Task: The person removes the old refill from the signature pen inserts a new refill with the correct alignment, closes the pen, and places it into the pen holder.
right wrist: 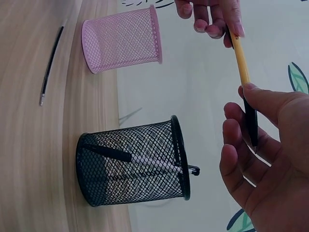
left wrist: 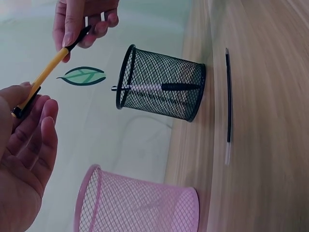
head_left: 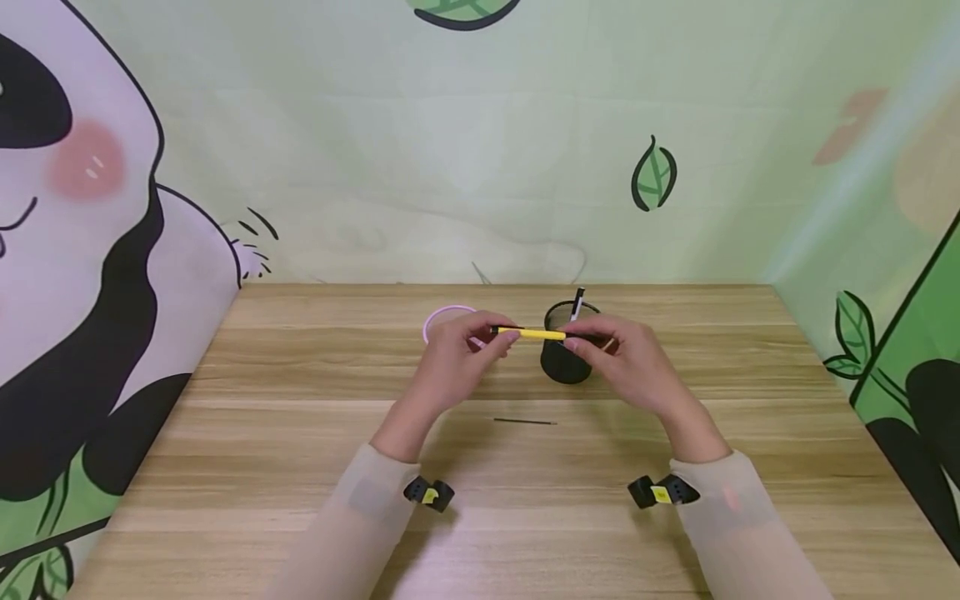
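Observation:
Both hands hold a yellow and black ballpoint pen (head_left: 542,334) level above the table. My left hand (head_left: 464,350) pinches its clip end between thumb and forefinger. At the other end, my right hand (head_left: 626,358) pinches the black grip section, and the pen's tip points toward the right palm in the right wrist view. Below the hands a thin dark pen refill (head_left: 525,422) lies on the wooden table (head_left: 517,533). Behind the right hand stands a black mesh pen cup (left wrist: 161,72) with a white and black pen (right wrist: 154,163) leaning inside it.
A pink mesh pen cup (right wrist: 123,41) stands at the back left, mostly hidden behind the left hand in the head view. Close behind the table is a pale green backdrop (head_left: 375,208) printed with a panda and leaves.

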